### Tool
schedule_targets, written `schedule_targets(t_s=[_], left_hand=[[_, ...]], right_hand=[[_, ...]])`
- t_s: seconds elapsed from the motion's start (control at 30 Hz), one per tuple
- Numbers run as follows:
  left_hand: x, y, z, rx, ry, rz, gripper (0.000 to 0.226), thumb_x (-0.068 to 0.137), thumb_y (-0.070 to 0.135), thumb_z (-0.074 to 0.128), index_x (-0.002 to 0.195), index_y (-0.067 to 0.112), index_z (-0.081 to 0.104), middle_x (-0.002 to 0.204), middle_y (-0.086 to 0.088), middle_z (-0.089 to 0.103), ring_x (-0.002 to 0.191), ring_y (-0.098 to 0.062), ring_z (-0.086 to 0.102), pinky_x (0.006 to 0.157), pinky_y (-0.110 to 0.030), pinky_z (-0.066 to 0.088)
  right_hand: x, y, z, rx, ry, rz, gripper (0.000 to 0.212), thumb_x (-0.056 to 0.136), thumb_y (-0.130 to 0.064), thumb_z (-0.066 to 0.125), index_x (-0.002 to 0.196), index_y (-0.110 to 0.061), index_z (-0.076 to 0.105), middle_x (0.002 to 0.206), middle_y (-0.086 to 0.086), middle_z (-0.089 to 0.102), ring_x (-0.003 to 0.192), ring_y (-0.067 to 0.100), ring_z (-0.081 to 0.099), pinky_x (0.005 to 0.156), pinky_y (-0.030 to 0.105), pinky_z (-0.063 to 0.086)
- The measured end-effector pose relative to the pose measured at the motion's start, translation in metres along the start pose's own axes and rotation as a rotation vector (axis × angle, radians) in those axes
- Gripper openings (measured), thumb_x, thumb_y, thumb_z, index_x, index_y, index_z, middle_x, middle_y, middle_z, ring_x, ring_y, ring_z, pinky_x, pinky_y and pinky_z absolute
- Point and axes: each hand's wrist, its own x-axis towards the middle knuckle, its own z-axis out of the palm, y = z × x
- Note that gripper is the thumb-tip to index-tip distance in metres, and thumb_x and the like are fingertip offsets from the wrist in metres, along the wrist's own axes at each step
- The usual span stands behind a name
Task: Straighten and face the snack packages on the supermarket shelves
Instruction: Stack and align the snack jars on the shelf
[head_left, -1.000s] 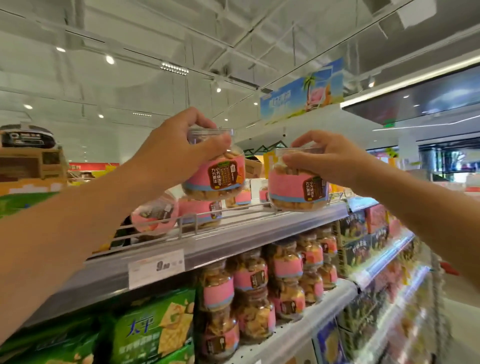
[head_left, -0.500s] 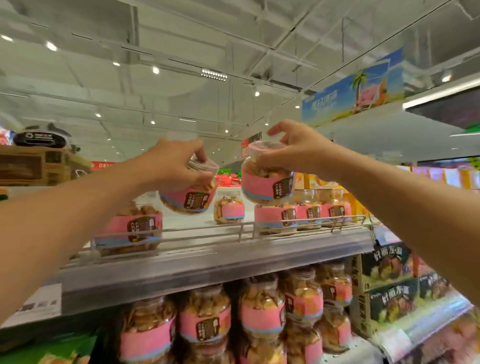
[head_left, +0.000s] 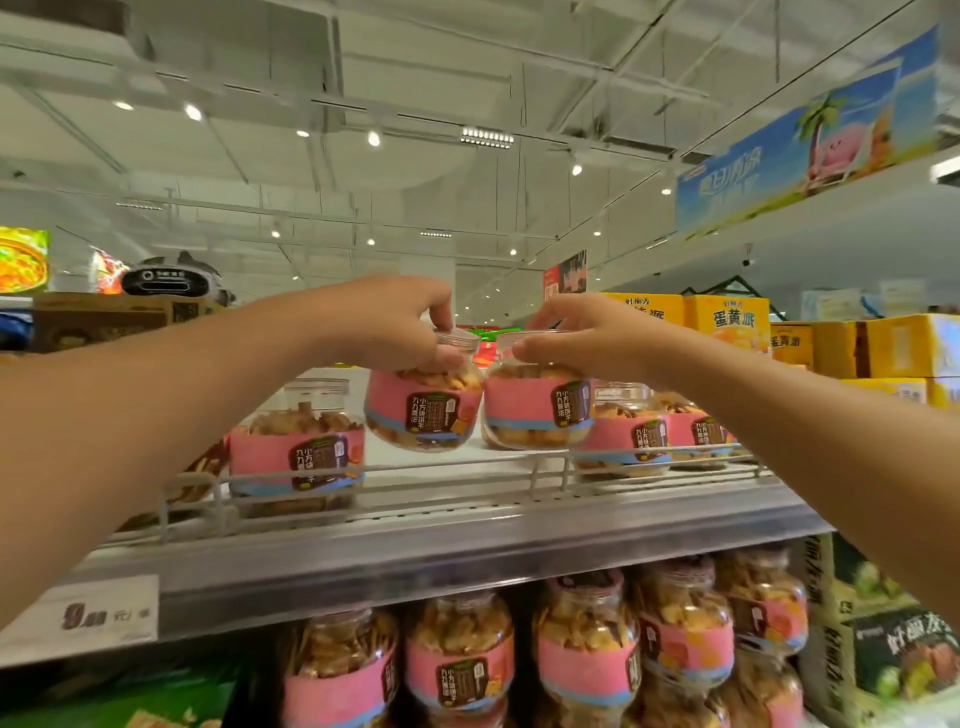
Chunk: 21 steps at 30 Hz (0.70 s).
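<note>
Two clear snack jars with pink labels are held side by side over the top shelf (head_left: 467, 551). My left hand (head_left: 395, 325) grips the lid of the left jar (head_left: 423, 408), which tilts a little and hangs just above the shelf. My right hand (head_left: 582, 332) holds the top of the right jar (head_left: 537, 410), whose base looks to rest on the shelf. More of the same jars stand on that shelf: one at the left (head_left: 297, 452) and others to the right (head_left: 628, 436). All the dark label patches face me.
A low wire rail (head_left: 395, 473) runs along the shelf front. Below it, a lower shelf holds several stacked jars (head_left: 587, 654) and green boxes (head_left: 898, 660) at the right. Yellow cartons (head_left: 727, 319) stand at the far right. A price tag (head_left: 104, 616) sits at the left.
Both hands have come down with their jars toward the top shelf and moved closer together. The camera has shifted right and nearer, so the shelf looks larger.
</note>
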Motion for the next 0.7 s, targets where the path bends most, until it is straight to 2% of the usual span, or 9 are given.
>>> schedule_targets(t_s=[0.1, 0.2, 0.3, 0.43, 0.57, 0.7], left_hand=[[-0.003, -0.007, 0.008, -0.074, -0.127, -0.01, 0.022, 0.087, 0.043, 0.068, 0.099, 0.032, 0.053, 0.098, 0.005, 0.061, 0.09, -0.014, 0.058, 0.072, -0.033, 0.046], [-0.006, -0.012, 0.018, -0.012, -0.179, 0.015, 0.025, 0.089, 0.041, 0.066, 0.108, 0.03, 0.053, 0.101, 0.004, 0.062, 0.089, -0.012, 0.058, 0.073, -0.031, 0.046], [-0.007, -0.012, 0.018, 0.087, -0.196, 0.026, 0.026, 0.091, 0.045, 0.061, 0.111, 0.032, 0.051, 0.1, 0.004, 0.064, 0.088, -0.011, 0.058, 0.08, -0.033, 0.048], [-0.007, -0.014, 0.014, 0.202, -0.26, 0.028, 0.027, 0.094, 0.049, 0.053, 0.113, 0.032, 0.046, 0.1, 0.009, 0.062, 0.088, -0.007, 0.055, 0.079, -0.034, 0.045], [-0.01, -0.015, 0.016, 0.204, -0.252, 0.061, 0.041, 0.089, 0.057, 0.055, 0.119, 0.031, 0.046, 0.102, 0.007, 0.066, 0.085, -0.005, 0.057, 0.074, -0.028, 0.047], [-0.009, -0.015, 0.021, 0.25, -0.187, 0.096, 0.042, 0.089, 0.058, 0.053, 0.119, 0.028, 0.046, 0.094, 0.011, 0.06, 0.081, -0.003, 0.053, 0.067, -0.025, 0.043]], right_hand=[[-0.007, 0.007, 0.008, -0.038, -0.011, 0.006, 0.051, 0.073, -0.072, 0.06, 0.109, -0.036, 0.059, 0.098, -0.007, 0.069, 0.083, 0.01, 0.068, 0.069, 0.034, 0.06], [-0.009, 0.01, 0.019, -0.169, -0.031, -0.021, 0.052, 0.076, -0.075, 0.054, 0.112, -0.038, 0.054, 0.104, -0.011, 0.061, 0.084, 0.006, 0.059, 0.062, 0.025, 0.051], [-0.007, 0.01, 0.026, -0.224, -0.048, -0.019, 0.052, 0.079, -0.074, 0.051, 0.115, -0.037, 0.051, 0.11, -0.004, 0.06, 0.091, 0.013, 0.057, 0.065, 0.025, 0.047], [-0.008, 0.009, 0.03, -0.317, -0.072, -0.038, 0.052, 0.085, -0.069, 0.048, 0.122, -0.032, 0.052, 0.122, 0.002, 0.062, 0.097, 0.017, 0.055, 0.074, 0.03, 0.046], [-0.007, 0.004, 0.033, -0.396, -0.029, -0.06, 0.058, 0.086, -0.069, 0.047, 0.126, -0.027, 0.053, 0.121, 0.004, 0.062, 0.092, 0.016, 0.052, 0.068, 0.027, 0.041], [-0.007, 0.002, 0.035, -0.455, -0.01, -0.058, 0.062, 0.086, -0.07, 0.045, 0.129, -0.025, 0.053, 0.121, 0.006, 0.062, 0.09, 0.017, 0.052, 0.065, 0.027, 0.042]])
